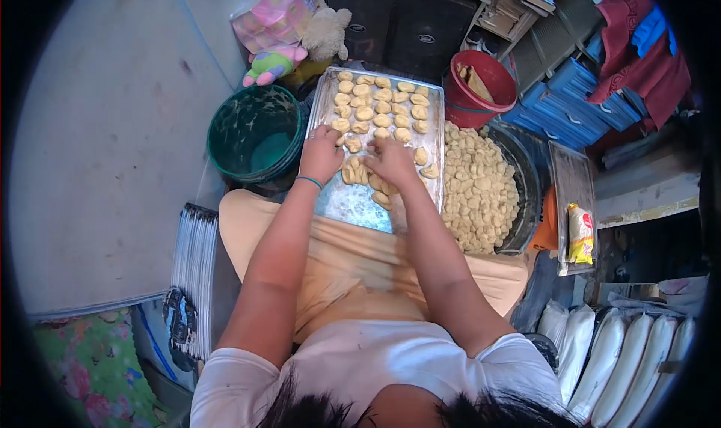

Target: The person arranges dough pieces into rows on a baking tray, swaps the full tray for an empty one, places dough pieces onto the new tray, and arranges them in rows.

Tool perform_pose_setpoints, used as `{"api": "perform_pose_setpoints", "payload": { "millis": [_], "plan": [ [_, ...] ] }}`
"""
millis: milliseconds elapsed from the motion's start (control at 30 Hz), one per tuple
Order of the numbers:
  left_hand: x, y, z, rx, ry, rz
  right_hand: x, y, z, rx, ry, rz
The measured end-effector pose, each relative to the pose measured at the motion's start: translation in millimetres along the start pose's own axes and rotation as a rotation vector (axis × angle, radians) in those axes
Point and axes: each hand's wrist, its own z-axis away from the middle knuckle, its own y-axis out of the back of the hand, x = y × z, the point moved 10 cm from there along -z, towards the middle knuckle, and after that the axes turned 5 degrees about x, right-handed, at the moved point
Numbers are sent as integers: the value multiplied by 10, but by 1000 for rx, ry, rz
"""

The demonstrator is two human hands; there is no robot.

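Observation:
Rows of flattened, pale yellow dough pieces (364, 113) lie on a metal tray (432, 139) on my lap. My left hand (323, 156) is over the tray's left side, its fingers closed at a small dough piece (340, 140) that they partly hide. Around the middle of the tray is my right hand (391, 162), fingers apart and pointing down among the dough pieces, with nothing visible between them. Longer dough pieces (354, 171) are bunched between the two hands, and a few more lie under the right palm, partly covered.
Right of the tray, a large dark basin (528, 195) is heaped with dough lumps (481, 188). A red bucket (481, 113) stands behind it, a green bucket (254, 135) on the left. Another tray (574, 173) at right bears a yellow packet (580, 233). Stacked trays (197, 270) stand at my left.

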Motion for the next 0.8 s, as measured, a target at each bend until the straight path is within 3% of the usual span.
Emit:
{"api": "perform_pose_setpoints", "payload": {
  "millis": [33, 167, 267, 300, 400, 533, 667, 767, 800],
  "plan": [
    [36, -25, 17, -6, 17, -19, -48, 36, 102, 69, 109, 108],
    [177, -161, 43, -5, -144, -77, 167, -169, 359, -421, -136, -113],
    [280, -138, -18, 20, -160, -121, 435, -220, 327, -292, -285, -356],
    [309, -139, -35, 42, -176, -175, 441, -46, 214, -111, -288, -301],
    [422, -80, -52, 141, -191, -167, 375, 74, 18, 113, -218, -284],
    [715, -189, 17, -13, -369, 0, 375, 166, -45, 73, -54, -130],
    [883, -289, 165, 13, -507, -32, 816, 619, 130, 307, -66, 13],
    [944, -406, 216, -21, -548, -45, 1173, 263, 189, -12, -139, -5],
    [929, -440, 167, -46, -517, -72, 1212, 291, 181, -24, -244, -91]
  ]
}}
